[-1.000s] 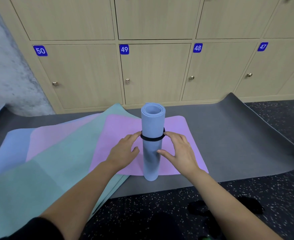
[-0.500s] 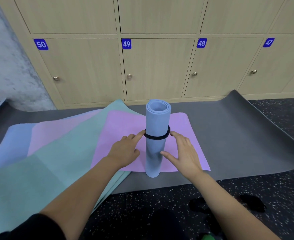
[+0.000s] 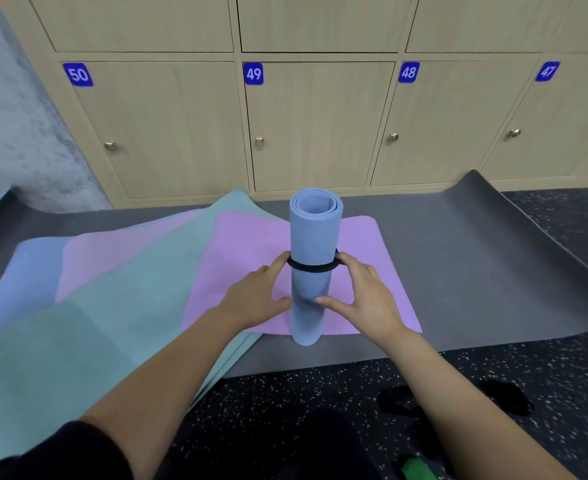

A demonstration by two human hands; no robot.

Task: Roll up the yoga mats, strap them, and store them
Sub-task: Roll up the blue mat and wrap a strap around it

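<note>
A rolled light-blue yoga mat [image 3: 313, 233] stands upright on the near edge of a flat purple mat [image 3: 247, 251]. A black strap [image 3: 311, 268] rings the roll at about mid-height. My left hand [image 3: 254, 296] touches the strap's left side with its fingertips, thumb against the roll lower down. My right hand [image 3: 365, 296] holds the strap's right side, thumb pressed on the roll. Both hands flank the roll and steady it.
Flat mats lie fanned on the floor: a teal mat [image 3: 88, 323], a blue mat [image 3: 15, 271], a large dark-grey mat [image 3: 476, 258] under them. Wooden lockers [image 3: 320, 126] numbered 47 to 50 stand behind. Dark objects [image 3: 503, 396] lie on the speckled floor near right.
The strap and both hands have stayed at mid-height on the roll; my fingers shifted slightly along the strap. The camera view moved a little.
</note>
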